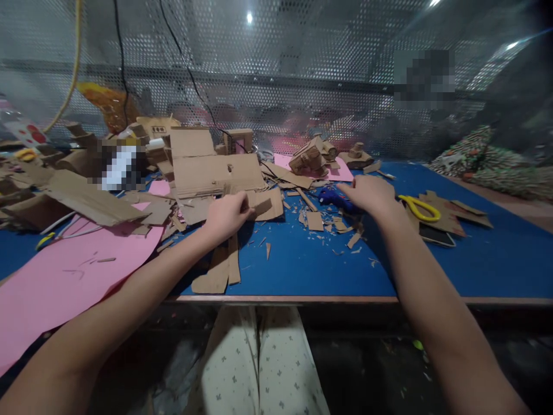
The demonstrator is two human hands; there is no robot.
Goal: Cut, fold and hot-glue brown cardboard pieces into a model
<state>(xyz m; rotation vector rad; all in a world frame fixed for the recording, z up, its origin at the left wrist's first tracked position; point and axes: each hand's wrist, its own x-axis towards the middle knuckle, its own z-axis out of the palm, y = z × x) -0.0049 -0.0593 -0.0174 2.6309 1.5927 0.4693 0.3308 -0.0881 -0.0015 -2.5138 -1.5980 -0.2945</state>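
My left hand (228,216) is closed, its fingers pinched at a small cardboard piece (261,206) over a larger flat scrap. Under its wrist lie long cardboard offcuts (213,271) near the table's front edge. My right hand (372,196) is wrapped over a blue tool (337,199) that looks like a glue gun; its fingers are partly hidden behind the hand. Small cardboard shreds and a square cardboard piece (314,221) lie between the hands. Beyond my left hand stands a folded cardboard panel (220,171) with a small hole.
Scissors with yellow handles (421,208) lie by cardboard pieces and a dark flat object (436,235) at right. Pink paper (86,271) overhangs the front left edge. Cardboard models (311,157) stand at the back, before a perforated metal screen (276,75). A black cable (185,60) hangs down.
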